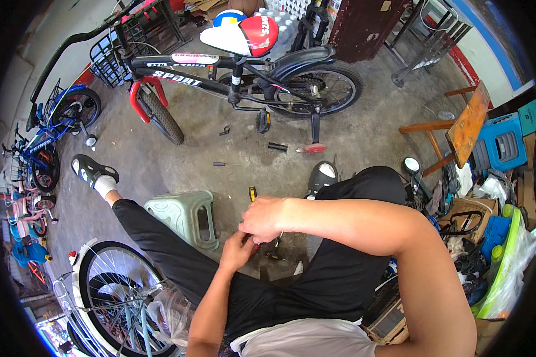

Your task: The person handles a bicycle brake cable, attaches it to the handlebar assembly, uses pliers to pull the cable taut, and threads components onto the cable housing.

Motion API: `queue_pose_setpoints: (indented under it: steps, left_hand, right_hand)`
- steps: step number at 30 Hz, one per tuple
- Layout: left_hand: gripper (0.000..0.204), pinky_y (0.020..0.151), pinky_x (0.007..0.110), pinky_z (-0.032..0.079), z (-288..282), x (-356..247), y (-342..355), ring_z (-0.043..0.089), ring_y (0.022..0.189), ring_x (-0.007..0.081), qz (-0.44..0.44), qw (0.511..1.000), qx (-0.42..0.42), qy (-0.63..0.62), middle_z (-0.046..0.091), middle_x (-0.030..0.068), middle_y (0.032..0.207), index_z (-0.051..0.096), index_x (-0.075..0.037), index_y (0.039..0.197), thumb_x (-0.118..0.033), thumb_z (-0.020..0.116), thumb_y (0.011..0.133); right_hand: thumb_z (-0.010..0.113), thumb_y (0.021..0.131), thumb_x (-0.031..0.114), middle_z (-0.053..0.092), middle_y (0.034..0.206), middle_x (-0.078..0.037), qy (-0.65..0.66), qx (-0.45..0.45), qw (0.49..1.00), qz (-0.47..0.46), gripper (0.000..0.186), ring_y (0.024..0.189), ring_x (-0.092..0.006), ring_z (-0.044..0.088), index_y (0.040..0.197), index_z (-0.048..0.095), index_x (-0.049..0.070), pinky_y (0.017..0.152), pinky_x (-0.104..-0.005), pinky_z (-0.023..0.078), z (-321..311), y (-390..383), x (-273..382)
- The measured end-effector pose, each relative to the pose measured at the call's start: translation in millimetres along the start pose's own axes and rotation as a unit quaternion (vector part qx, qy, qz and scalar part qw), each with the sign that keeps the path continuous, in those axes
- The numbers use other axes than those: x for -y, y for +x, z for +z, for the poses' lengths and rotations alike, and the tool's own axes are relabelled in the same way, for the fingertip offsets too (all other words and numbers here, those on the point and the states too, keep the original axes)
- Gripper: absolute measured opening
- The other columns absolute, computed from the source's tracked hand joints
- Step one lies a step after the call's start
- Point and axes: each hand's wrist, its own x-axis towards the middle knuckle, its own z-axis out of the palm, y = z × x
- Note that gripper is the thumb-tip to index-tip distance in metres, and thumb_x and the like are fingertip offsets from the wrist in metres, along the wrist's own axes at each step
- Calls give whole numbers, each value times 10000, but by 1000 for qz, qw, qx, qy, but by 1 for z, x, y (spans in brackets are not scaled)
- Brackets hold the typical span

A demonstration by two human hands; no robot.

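Observation:
My left hand (237,252) and right hand (265,218) meet between my knees, fingers closed and pressed together. What they grip is hidden; a small red bit shows by the left fingers. Just beyond the right hand a yellow-and-black handle (252,193) sticks out; I cannot tell whether it is held or lies on the floor. Small metal parts (275,256) lie on the floor below the hands. Ahead stands a black child's bicycle (184,77) with a red fork and a red-and-white saddle (244,37).
A pale green stool (181,215) lies tipped by my left leg. On the floor are a thin screwdriver (225,164), a black tube (277,146) and a small clamp (224,130). A bicycle wheel (116,279) is at lower left, a wooden chair (467,128) and clutter at right.

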Motion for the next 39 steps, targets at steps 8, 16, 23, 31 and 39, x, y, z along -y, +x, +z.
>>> queue_pose_setpoints:
  steps: [8,16,23,31,39]
  left_hand:
    - [467,918,499,554,37,40,35,725,1054,394,-2,985,104,139,757,209,1127,701,-68,1293,-412,655,980]
    - [475,944,470,540,42,50,50,721,1078,391,-62,983,115,126,765,215,1112,726,-41,1248,-432,664,985]
    - [528,911,557,539,47,61,53,693,1054,473,-71,981,112,141,734,288,1076,749,-3,1110,-500,646,964]
    - [520,925,551,543,59,85,56,691,1076,455,-38,988,93,119,735,265,1110,759,-71,1143,-541,630,962]
    - [492,947,528,544,73,114,61,682,1126,444,-28,989,98,109,730,250,1167,749,-97,1194,-520,618,980]
  right_hand:
    - [734,901,381,744,1109,-175,-30,29,998,54,444,1096,-374,717,1209,708,63,915,-506,579,-15,9,-24]
    - [731,882,354,762,1093,-157,-26,20,998,47,401,1079,-358,731,1170,739,74,899,-493,589,-17,14,-24]
    - [736,834,294,787,1120,-120,-24,29,998,49,341,1095,-304,742,1116,793,110,898,-456,596,-17,20,-13]
    - [764,848,362,773,994,-145,-34,0,999,20,359,984,-350,757,1070,758,80,827,-487,598,-14,23,-16]
    - [744,848,334,769,1049,-139,-55,6,998,16,347,1003,-337,756,1081,759,78,828,-486,595,-10,30,-11]
